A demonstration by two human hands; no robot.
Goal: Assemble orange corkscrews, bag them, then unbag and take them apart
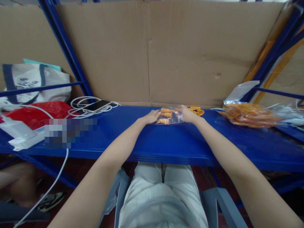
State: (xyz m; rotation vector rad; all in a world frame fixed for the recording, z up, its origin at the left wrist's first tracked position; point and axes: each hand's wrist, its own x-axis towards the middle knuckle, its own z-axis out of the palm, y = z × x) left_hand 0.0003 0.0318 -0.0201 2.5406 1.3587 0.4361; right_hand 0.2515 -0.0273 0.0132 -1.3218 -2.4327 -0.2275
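A clear plastic bag (174,117) with orange plastic parts (166,112) inside lies on the blue shelf top (171,142). At its left end my left hand (151,117) has its fingers closed on the bag. My right hand (186,114) grips the opposite end, its fingertips partly hidden. Just beyond the right hand, an orange piece with a round end (198,111) rests by the cardboard; whether it is inside the bag I cannot tell.
To the right sits a pile of orange items in clear bags (251,115). On the left are a phone (98,105), coiled white cable (82,103), red bag (45,110), power strip (28,139) and canvas tote (54,82). Cardboard (166,57) walls the back. Another person's leg (21,180) shows lower left.
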